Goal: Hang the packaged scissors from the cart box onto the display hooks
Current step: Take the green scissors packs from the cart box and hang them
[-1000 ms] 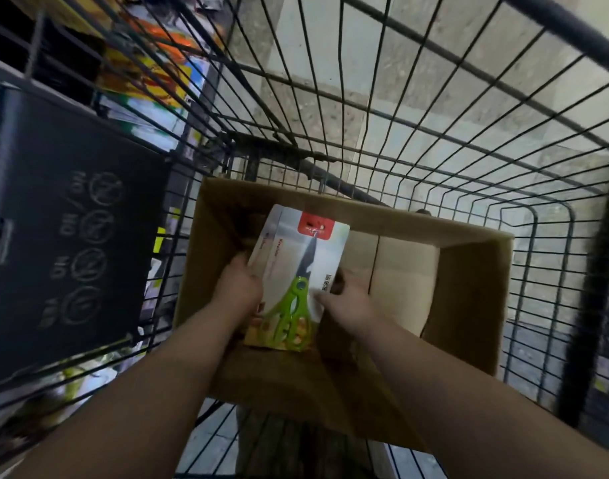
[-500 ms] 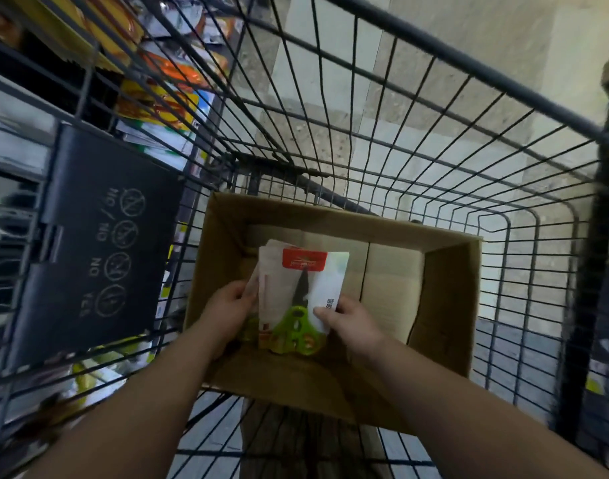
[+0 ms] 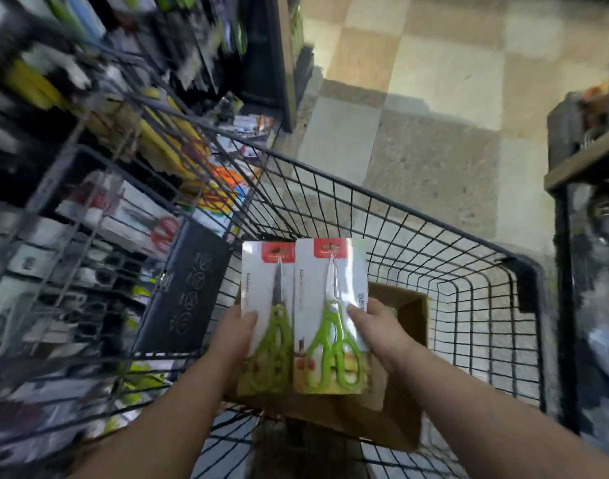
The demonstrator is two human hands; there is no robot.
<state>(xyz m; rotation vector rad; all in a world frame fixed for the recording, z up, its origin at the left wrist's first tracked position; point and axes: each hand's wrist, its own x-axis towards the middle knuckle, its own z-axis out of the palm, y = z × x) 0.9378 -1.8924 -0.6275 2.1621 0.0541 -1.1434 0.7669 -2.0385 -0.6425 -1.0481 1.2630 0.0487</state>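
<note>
Two packs of green-handled scissors on white cards with red hang tabs are held side by side above the cardboard box [image 3: 408,326] in the cart. My left hand [image 3: 235,331] grips the left pack [image 3: 270,305] by its left edge, thumb on the front. My right hand [image 3: 377,323] grips the right pack [image 3: 330,305] by its right edge, and this pack overlaps the left one a little. The inside of the box is mostly hidden behind the packs.
The black wire cart [image 3: 434,257] surrounds the box, with a dark child-seat flap [image 3: 184,288] at its left. A blurred display rack with hanging packaged goods [image 3: 123,188] fills the left. Tiled floor [image 3: 417,115] lies ahead, and a dark shelf unit [image 3: 590,167] stands at the right.
The packs were lifted out of the box and spread apart, one in each hand. My view swung up and left, bringing the display rack into sight.
</note>
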